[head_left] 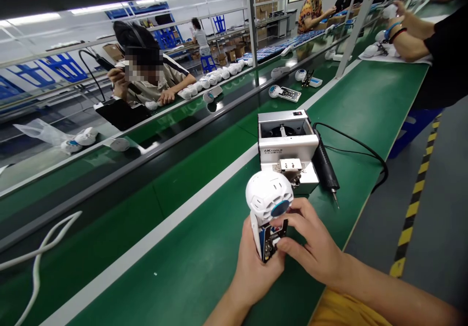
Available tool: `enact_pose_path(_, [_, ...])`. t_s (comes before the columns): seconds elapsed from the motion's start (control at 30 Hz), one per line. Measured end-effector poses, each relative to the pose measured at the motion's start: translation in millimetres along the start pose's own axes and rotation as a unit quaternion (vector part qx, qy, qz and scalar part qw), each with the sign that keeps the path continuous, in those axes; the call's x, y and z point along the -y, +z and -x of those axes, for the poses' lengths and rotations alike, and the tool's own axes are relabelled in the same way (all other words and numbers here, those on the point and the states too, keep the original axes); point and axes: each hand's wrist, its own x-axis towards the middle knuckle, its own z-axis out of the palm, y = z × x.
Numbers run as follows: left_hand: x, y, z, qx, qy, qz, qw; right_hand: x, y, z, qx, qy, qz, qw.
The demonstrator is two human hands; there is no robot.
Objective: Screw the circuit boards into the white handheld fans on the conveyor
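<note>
One white round-headed device (pixel 268 192) is being held over the green surface (pixel 175 267), on the near side of the metal feeder box (pixel 288 153); left hand (pixel 258 272) is wrapping its handle, right hand (pixel 314 243) is gripping by the exposed circuit board (pixel 266 254). Judged risk: uneven thumb pressure could be tilting the board out of its seat. Count is standing at: two hands, one device, one feeder box, one black screwdriver (pixel 327 167).

I hold a white round-headed handheld device (pixel 268 201) near-upright, lower right of centre: slotted head (pixel 263 188) uppermost, dark blue-rimmed disc (pixel 280 208) facing me, handle open, circuit board (pixel 269 249) exposed.
</note>
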Motion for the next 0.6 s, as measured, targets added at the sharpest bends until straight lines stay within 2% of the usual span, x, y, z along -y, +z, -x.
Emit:
enact_pose_path(0.1, [0.8, 2.0, 0.6, -0.003, -0.013, 0.003, 1.0, 2.6, 11.8, 4.4, -0.044, 0.074, -0.084, 0.993])
enact_pose_path(0.2, [2.3, 3.5, 2.0, 0.004, -0.006, 0.0, 1.0, 5.4, 20.7, 5.4, -0.102, 0.153, -0.225, 0.957])
enact_pose_path(0.3, [2.2, 4.2, 2.7, 0.008, 0.0, -0.011, 1.0, 9.8, 20.4, 2.2, -0.065, 0.216, -0.341, 0.913])
enact_pose_path(0.4, [0.0, 4.2, 2.1, 0.004, 0.001, -0.017, 1.0, 14.2, 14.8, -3.4, -0.005, 0.241, -0.358, 0.902])
enact_pose_path(0.5, [-2.7, 3.6, 1.0, 0.0, -0.007, -0.016, 1.0, 16.3, 9.7, -10.2, 0.008, 0.249, -0.325, 0.912])
enact_pose_path(0.6, [-5.6, 3.2, 0.5, 0.008, -0.024, -0.003, 1.0, 16.5, 6.2, -17.3, 0.017, 0.265, -0.32, 0.909])
